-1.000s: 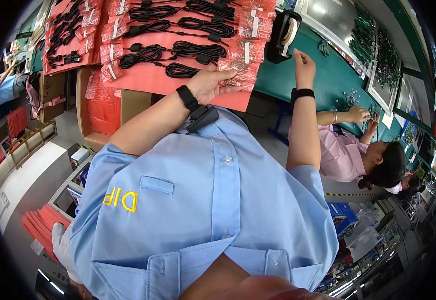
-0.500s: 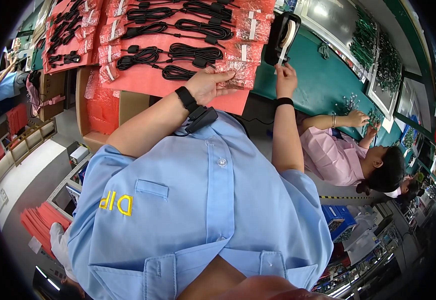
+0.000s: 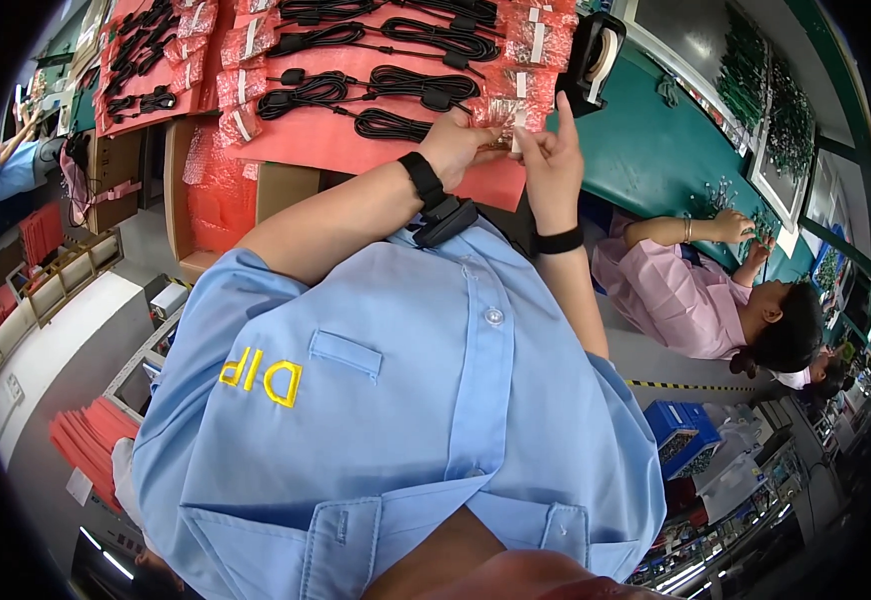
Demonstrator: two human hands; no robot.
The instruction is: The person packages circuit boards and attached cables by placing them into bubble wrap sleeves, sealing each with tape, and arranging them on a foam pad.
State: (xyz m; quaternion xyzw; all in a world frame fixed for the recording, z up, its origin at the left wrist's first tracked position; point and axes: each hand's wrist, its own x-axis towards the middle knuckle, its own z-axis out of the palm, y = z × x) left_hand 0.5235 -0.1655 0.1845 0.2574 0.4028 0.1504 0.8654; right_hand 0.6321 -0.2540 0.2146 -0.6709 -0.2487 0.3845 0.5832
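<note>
A coiled black cable [image 3: 392, 125] lies at the near edge of a red sheet [image 3: 301, 143], one end wrapped in a clear bubble-wrap bag [image 3: 497, 112]. My left hand [image 3: 453, 150] holds the near edge of that bag, fingers closed on it. From the right, my right hand [image 3: 554, 170] meets it, thumb pressing a white tape strip [image 3: 519, 133] on the bag while the index finger points up. The remaining right fingers are curled, partly hidden. A black tape dispenser [image 3: 583, 62] with a white roll stands just beyond my right hand.
More coiled cables [image 3: 444, 38] with taped bubble-wrap ends lie in rows behind. An open carton [image 3: 178, 190] lined with bubble wrap stands at left. A co-worker in pink [image 3: 671, 290] handles small parts at the green bench [image 3: 646, 150] on the right, near trays of green components [image 3: 746, 75].
My right hand has come from the tape dispenser, left and nearer, to the bubble-wrap bag, bringing a white tape strip onto it. My left hand stays at the bag; the whole view has shifted slightly.
</note>
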